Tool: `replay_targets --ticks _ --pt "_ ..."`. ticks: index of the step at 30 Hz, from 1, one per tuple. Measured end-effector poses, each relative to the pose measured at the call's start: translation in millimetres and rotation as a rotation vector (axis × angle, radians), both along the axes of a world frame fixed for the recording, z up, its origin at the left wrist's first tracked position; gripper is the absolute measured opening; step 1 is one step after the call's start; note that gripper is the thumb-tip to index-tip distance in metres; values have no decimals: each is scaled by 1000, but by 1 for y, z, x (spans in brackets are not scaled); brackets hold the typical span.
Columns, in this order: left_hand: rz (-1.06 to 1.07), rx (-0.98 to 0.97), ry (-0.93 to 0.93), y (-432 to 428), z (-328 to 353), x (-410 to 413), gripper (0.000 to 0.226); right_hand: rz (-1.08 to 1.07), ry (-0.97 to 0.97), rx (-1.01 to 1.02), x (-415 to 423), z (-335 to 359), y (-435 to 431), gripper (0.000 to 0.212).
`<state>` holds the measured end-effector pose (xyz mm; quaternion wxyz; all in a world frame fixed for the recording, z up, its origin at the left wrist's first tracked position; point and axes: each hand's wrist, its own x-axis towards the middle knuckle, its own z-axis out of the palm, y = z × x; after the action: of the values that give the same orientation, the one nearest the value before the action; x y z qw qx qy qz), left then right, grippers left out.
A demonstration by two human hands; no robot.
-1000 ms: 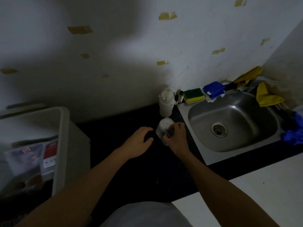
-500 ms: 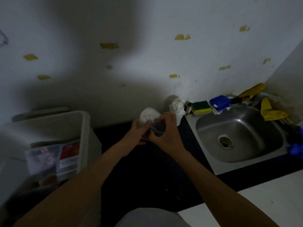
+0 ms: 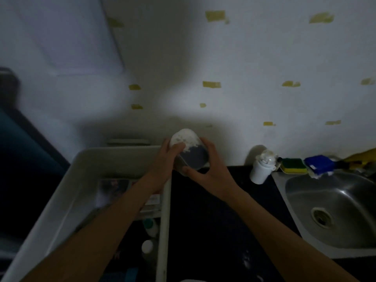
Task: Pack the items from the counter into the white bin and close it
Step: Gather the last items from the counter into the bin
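Left hand [image 3: 162,166] and right hand [image 3: 206,171] grip the tilted container [image 3: 190,153] above the right rim of the white bin [image 3: 165,220], left hand bin-side.

A: Supporting surface?
B: Was a dark counter [image 3: 203,220], run along the foot of a pale wall [image 3: 244,58].
A: Set into it?
B: Held a steel sink [image 3: 333,200] at the right end.
A: Lay directly on it?
B: Carried a white bottle [image 3: 260,169], stood upright near the wall, just left of the sink. Bore a green-and-yellow sponge [image 3: 293,165] at the sink's back rim, touching a blue pad [image 3: 319,164].
A: To the left?
B: Met a white bin [image 3: 165,220] at its left edge; could not tell whether on it or beside it.
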<state>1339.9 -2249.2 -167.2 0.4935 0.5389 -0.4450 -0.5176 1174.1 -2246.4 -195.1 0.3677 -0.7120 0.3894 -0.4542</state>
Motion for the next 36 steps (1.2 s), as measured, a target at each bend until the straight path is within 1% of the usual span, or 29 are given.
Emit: replay_targets --ticks 2,3,5,7,9,12,15,16,18,21,23,25,27,29,31,34,36 --pt "65 0 -6 5 7 25 23 73 5 54 23 8 -2 82" --pt "105 16 9 7 8 42 21 116 6 82 40 12 -2 79" --pt "165 88 110 15 7 71 33 183 16 135 69 18 2 67" --pt "196 177 258 22 1 93 46 235 16 208 95 19 5 53" --pt "228 233 428 35 -7 117 50 278 -4 348 123 12 7 55" --pt "270 280 598 56 -14 148 51 299 25 533 160 -4 8 64" --pt "287 345 667 69 -24 179 50 310 102 625 190 -22 10 50" --pt "296 357 656 70 -27 184 50 313 118 641 194 -28 10 51" --pt "335 363 609 75 -37 201 47 313 144 676 210 -42 12 60" --pt "402 385 491 78 -58 223 43 294 167 699 228 -61 16 71" --pt "413 422 387 80 -72 233 36 311 245 646 235 -69 18 75" --pt "389 450 252 82 -84 242 24 313 330 569 241 -80 17 72" --pt "345 446 89 82 -92 249 18 291 393 513 248 -91 16 75" --pt "290 446 -69 83 -100 254 32 259 449 457 254 -102 16 83" --pt "272 449 -143 84 -107 257 42 231 508 413 261 -108 16 88" --pt "245 449 -225 87 -111 257 38 216 533 355 265 -115 17 95" --pt "223 436 -242 88 -116 257 43 173 539 346 272 -121 21 98"
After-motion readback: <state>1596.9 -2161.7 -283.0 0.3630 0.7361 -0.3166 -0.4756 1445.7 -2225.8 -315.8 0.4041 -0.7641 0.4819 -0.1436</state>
